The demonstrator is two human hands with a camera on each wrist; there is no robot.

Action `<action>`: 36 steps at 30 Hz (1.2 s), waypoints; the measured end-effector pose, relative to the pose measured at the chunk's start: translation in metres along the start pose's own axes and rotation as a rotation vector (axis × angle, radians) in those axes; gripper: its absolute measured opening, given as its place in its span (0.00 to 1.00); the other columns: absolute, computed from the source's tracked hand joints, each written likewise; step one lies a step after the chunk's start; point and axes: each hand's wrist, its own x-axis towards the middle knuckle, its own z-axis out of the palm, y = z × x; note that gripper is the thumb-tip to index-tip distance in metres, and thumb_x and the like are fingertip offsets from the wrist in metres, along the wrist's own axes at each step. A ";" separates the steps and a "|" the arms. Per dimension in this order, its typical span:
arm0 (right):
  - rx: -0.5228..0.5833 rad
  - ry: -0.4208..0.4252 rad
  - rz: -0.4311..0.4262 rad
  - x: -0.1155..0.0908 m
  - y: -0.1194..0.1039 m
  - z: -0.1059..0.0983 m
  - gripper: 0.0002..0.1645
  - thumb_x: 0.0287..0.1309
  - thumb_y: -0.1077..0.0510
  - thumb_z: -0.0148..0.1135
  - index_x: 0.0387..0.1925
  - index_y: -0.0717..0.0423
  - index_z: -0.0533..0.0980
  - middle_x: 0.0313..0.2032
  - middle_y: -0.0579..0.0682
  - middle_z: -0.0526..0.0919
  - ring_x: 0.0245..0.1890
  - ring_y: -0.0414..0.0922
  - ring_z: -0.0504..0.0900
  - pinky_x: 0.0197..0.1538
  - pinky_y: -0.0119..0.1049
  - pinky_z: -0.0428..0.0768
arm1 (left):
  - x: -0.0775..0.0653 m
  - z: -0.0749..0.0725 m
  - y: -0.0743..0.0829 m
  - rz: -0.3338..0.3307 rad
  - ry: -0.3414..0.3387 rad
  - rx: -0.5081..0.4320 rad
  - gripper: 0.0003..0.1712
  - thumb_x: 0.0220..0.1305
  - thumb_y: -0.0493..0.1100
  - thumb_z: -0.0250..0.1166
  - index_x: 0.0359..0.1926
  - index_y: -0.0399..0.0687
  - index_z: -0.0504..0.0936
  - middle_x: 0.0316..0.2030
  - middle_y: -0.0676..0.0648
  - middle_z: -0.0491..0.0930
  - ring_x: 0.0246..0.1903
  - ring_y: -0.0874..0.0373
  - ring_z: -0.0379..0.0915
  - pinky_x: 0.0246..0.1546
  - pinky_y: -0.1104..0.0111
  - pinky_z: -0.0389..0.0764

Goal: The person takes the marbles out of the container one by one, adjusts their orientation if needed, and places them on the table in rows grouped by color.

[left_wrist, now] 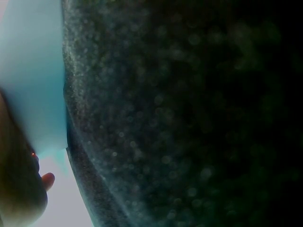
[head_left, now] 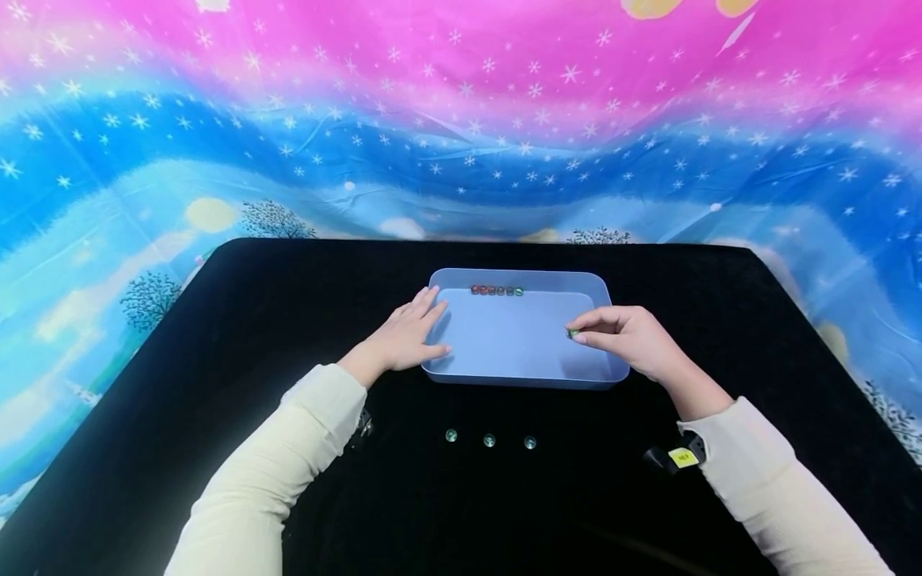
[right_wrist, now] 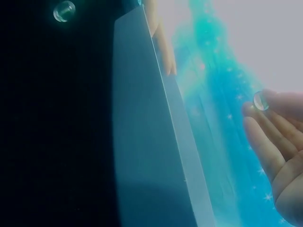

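Note:
My right hand (head_left: 634, 338) pinches a greenish glass marble (head_left: 572, 333) between thumb and fingers, over the right part of a pale blue tray (head_left: 526, 382). In the right wrist view the same marble (right_wrist: 260, 101) looks clear and round at the fingertips. My left hand (head_left: 403, 332) lies with spread, straight fingers at the tray's left rim, holding nothing. Inside the tray, along its back wall, runs a row of several marbles (head_left: 497, 291), reddish at the left and green at the right end. The left wrist view shows only part of the left hand (left_wrist: 21, 175), dark and blurred.
In front of the tray, three clear greenish marbles (head_left: 490, 441) sit spaced apart on the black tablecloth (head_left: 461, 512). Behind the table hangs a pink and blue snowflake backdrop (head_left: 461, 120). A dark strap with a yellow label (head_left: 683, 458) is at the right wrist.

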 end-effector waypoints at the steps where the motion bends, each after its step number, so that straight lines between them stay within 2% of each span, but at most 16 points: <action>1: 0.005 0.003 -0.002 -0.002 0.001 0.000 0.18 0.50 0.52 0.59 0.39 0.60 0.77 0.39 0.53 0.79 0.37 0.39 0.77 0.37 0.34 0.74 | 0.000 0.000 0.000 0.000 0.002 -0.001 0.44 0.57 0.63 0.47 0.66 0.44 0.45 0.65 0.43 0.32 0.63 0.52 0.23 0.59 0.58 0.41; 9: 0.042 0.003 -0.039 -0.016 0.004 0.006 0.14 0.50 0.55 0.59 0.37 0.60 0.78 0.37 0.51 0.79 0.32 0.41 0.77 0.33 0.40 0.75 | -0.001 0.000 0.001 0.000 -0.002 -0.008 0.44 0.57 0.63 0.47 0.66 0.44 0.45 0.65 0.43 0.32 0.63 0.53 0.24 0.59 0.57 0.41; 24: 0.098 -0.065 -0.118 -0.041 0.001 0.019 0.09 0.50 0.61 0.59 0.35 0.61 0.78 0.33 0.48 0.80 0.30 0.45 0.78 0.31 0.37 0.76 | 0.000 0.000 0.000 -0.005 -0.007 -0.003 0.44 0.57 0.63 0.47 0.66 0.45 0.44 0.65 0.44 0.31 0.63 0.54 0.22 0.59 0.57 0.42; 36: 0.133 -0.126 -0.123 -0.050 0.008 0.025 0.09 0.50 0.62 0.59 0.34 0.61 0.77 0.32 0.49 0.81 0.30 0.48 0.79 0.31 0.37 0.76 | -0.001 -0.001 0.001 0.002 0.001 -0.021 0.44 0.57 0.63 0.48 0.66 0.44 0.45 0.65 0.43 0.32 0.63 0.54 0.22 0.59 0.57 0.41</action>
